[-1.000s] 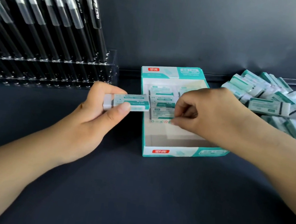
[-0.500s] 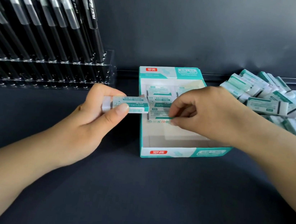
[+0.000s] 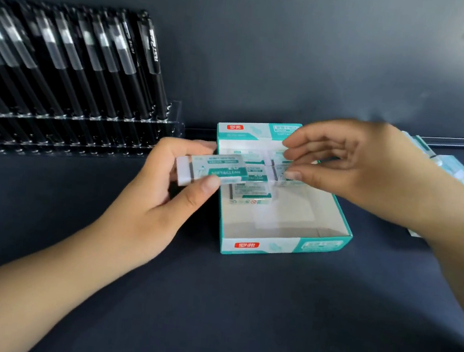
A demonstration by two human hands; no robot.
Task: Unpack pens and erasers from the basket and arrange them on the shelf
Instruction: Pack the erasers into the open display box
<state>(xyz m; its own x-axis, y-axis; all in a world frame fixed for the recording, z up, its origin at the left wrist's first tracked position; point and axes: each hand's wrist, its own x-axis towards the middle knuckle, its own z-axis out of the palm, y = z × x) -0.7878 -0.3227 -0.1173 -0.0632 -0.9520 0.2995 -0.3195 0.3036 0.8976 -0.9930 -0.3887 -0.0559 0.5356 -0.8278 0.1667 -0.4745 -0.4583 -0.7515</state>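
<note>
Two hands are at work over an open teal-and-white carton standing on the dark shelf surface; the left hand pinches a sleeved eraser between thumb and fingers, holding it level at the carton's left wall and clear of the shelf; the right hand reaches in from the right above the carton's far end, thumb and fingers curved towards a second eraser in the far-right corner, but blur prevents telling whether it grips or merely touches it. Several erasers already lie flat in the far half of the carton; its near half shows bare floor. A loose heap of erasers lies right of the carton, partly hidden by the right forearm. Black pens stand slanted in a clear acrylic rack at the left, against the back wall.
</note>
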